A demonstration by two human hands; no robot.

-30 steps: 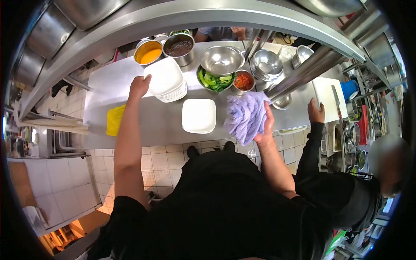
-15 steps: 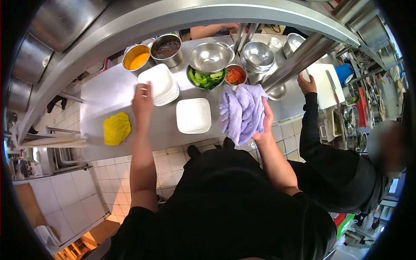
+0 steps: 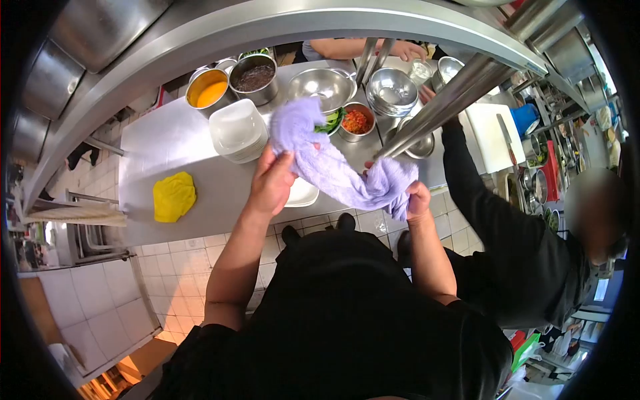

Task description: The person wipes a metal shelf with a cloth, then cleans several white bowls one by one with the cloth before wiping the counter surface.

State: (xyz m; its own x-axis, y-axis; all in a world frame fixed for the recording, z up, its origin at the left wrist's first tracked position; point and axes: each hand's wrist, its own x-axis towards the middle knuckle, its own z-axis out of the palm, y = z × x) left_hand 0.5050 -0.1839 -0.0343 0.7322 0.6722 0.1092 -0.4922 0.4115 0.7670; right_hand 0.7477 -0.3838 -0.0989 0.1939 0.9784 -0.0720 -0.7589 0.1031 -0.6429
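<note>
A lavender towel (image 3: 343,177) stretches between my two hands above the steel table, its left end blurred by motion. My left hand (image 3: 272,183) grips the towel near that end. At the other end, my right hand (image 3: 419,200) has its fingers closed on the bunched cloth. Behind my left hand is a stack of white square bowls (image 3: 237,130). A second white bowl stack (image 3: 304,193) sits under the towel, mostly hidden by it and my left hand.
A yellow cloth (image 3: 175,197) lies on the steel table (image 3: 150,147). Along the back stand an orange-filled pot (image 3: 211,90), a dark-filled pot (image 3: 255,77), steel bowls (image 3: 392,90) and chopped red food (image 3: 357,121). A co-worker's sleeve (image 3: 463,160) reaches in beside the cutting board (image 3: 492,137).
My left hand has moved from the bowl stack onto the towel, which has gone from a bunch in my right hand to stretched between both. The co-worker's arm has reached farther across the table.
</note>
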